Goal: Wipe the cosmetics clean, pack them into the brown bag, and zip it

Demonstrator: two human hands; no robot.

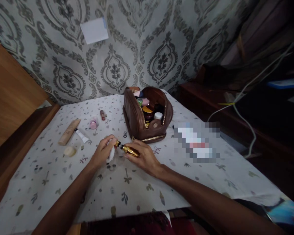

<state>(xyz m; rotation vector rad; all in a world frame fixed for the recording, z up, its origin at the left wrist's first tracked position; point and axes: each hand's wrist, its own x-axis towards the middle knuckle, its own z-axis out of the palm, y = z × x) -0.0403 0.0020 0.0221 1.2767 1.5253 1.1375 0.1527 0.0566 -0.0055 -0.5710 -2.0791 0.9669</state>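
A shiny gold bottle (131, 150) with a black neck lies tilted in my right hand (145, 157), its neck pointing left. My left hand (105, 150) pinches a gold cap (117, 143) close to that neck, and a white tissue or cloth (110, 155) hangs from the same fingers. Just behind my hands stands a brown leather bag (147, 120), unzipped, with a white-lidded jar (158, 116), a gold-and-dark jar (147, 112) and other cosmetics inside.
On the left of the patterned tablecloth (127, 192) lie a beige tube (69, 132), a small white tube (81, 135), a pink container (93, 122), a small brownish tube (102, 115) and a round cream-coloured item (70, 151). A blurred-out object (197, 142) lies right of the bag.
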